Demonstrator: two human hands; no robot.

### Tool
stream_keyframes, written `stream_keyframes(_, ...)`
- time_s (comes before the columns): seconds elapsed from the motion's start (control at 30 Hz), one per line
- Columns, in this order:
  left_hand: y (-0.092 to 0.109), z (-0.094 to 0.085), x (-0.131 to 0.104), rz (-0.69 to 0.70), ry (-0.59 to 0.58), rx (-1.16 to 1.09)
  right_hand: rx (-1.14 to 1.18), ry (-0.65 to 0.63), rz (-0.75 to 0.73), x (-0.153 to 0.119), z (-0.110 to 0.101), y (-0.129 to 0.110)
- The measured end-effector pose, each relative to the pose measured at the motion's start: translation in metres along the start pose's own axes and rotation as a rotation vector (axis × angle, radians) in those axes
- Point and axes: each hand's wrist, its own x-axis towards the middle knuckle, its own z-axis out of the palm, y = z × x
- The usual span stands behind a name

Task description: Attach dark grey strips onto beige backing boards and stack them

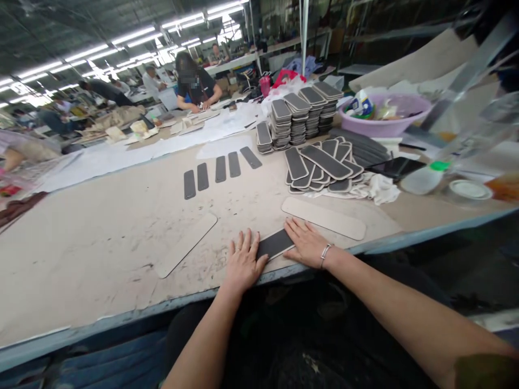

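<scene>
Five dark strips [219,169] lie in a row; stacks [298,116] wait behind.
Left hand [242,260] and right hand [307,242], both flat and unclenched, press one dark pad [274,244] near the table edge [121,319].

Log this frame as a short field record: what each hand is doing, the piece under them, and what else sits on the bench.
left hand: flat, palm down, fingers on the left end of the dark strip
right hand: flat, pressing the strip's right end; bracelet on the wrist
dark strip: lies near the table edge, between both hands
beige strips: one just beyond the right hand, one to the left
row of dark strips: five, laid apart mid-table
loose pile: dark pads, fanned
stacks: behind the pile
purple basin: far right
</scene>
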Motion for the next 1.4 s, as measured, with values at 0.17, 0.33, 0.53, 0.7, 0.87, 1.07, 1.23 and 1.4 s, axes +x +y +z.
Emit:
stream_keyframes(0.17, 0.001, 0.003, 0.002, 0.017, -0.058, 0.126, 0.078, -0.01, 0.019, 0.001, -0.005, 0.0)
stream_keyframes(0.33, -0.013, 0.011, 0.001, 0.021, -0.092, 0.12, 0.17, 0.099, 0.009, 0.01, -0.017, 0.011)
stream_keyframes(0.53, -0.007, 0.015, 0.006, -0.025, -0.073, 0.241, 0.205, 0.169, -0.003, 0.008, -0.016, 0.006)
stream_keyframes(0.7, 0.018, 0.015, 0.017, -0.014, -0.021, 0.291, 0.194, 0.148, -0.025, 0.007, -0.005, -0.003)
stream_keyframes(0.87, 0.02, 0.016, 0.022, -0.022, -0.144, 0.202, 0.222, 0.179, -0.007, 0.009, -0.014, 0.003)
stream_keyframes(1.07, 0.002, 0.014, 0.028, -0.039, -0.145, -0.004, 0.223, 0.068, 0.017, 0.01, -0.03, 0.011)
stream_keyframes(1.23, 0.004, 0.006, 0.035, 0.042, -0.112, -0.171, 0.309, -0.037, 0.028, 0.008, -0.04, 0.011)
stream_keyframes(1.4, 0.011, -0.015, 0.044, 0.0, -0.161, -0.378, 0.522, 0.106, -0.056, 0.007, -0.053, 0.017)
